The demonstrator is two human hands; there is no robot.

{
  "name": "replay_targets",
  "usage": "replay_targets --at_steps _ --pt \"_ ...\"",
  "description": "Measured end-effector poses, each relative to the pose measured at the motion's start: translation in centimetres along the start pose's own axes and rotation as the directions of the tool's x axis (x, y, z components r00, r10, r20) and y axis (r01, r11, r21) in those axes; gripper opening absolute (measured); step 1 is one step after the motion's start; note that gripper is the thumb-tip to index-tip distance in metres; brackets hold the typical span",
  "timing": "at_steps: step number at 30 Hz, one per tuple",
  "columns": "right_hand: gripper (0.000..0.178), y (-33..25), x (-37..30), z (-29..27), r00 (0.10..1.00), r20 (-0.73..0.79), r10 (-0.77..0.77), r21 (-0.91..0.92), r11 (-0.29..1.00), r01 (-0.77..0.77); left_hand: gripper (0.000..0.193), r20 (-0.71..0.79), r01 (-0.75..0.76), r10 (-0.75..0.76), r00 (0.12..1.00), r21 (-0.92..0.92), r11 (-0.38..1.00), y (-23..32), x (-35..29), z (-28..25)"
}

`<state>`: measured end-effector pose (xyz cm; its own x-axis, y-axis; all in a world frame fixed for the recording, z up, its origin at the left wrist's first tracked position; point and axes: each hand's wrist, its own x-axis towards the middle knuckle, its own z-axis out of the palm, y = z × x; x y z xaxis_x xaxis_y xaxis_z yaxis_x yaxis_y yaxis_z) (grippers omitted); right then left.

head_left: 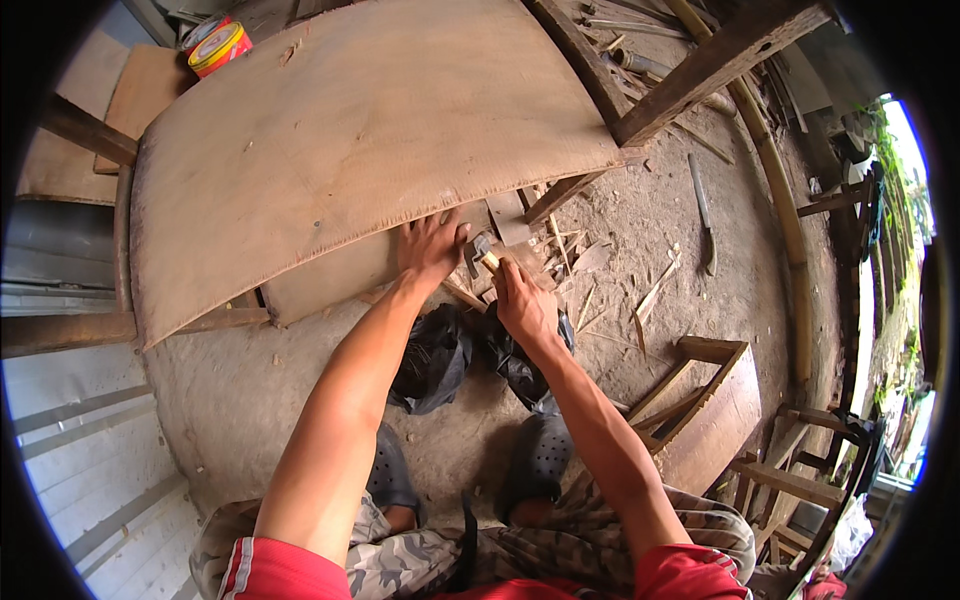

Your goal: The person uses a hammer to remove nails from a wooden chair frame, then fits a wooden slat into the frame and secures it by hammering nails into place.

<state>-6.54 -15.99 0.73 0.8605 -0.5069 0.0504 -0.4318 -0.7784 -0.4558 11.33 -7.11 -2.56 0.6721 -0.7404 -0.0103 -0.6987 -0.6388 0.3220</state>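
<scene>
My right hand (524,302) is closed around the yellowish handle of a hammer (487,254). Its dark metal head is just beside my left hand (434,247). That hand lies at the front edge of a large plywood tabletop (370,130), fingers apart and pressed on a lower wooden panel (335,272) beneath it. The tips of the left fingers are partly hidden by the tabletop's edge. Near my right hand, wood offcuts (515,220) lie on the ground.
Two black plastic bags (432,360) sit before my feet. A machete-like blade (702,215) and wood splinters lie on the dirt floor. A wooden stool (705,410) is tipped over at the right. Paint cans (218,48) stand far left, and a dark wooden post (715,70) rises at the far right.
</scene>
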Motion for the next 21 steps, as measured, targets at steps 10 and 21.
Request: replay_targets --at_steps 10,21 --pt "0.028 -0.3 -0.2 -0.3 0.999 -0.026 0.023 0.118 0.993 -0.02 0.049 -0.098 -0.042 0.044 0.994 0.021 0.999 -0.2 -0.1 0.5" --pt "0.031 -0.8 0.9 -0.8 0.99 -0.053 0.134 0.175 0.977 -0.122 0.046 -0.28 -0.096 0.109 0.954 0.06 0.994 -0.3 0.4 1.9"
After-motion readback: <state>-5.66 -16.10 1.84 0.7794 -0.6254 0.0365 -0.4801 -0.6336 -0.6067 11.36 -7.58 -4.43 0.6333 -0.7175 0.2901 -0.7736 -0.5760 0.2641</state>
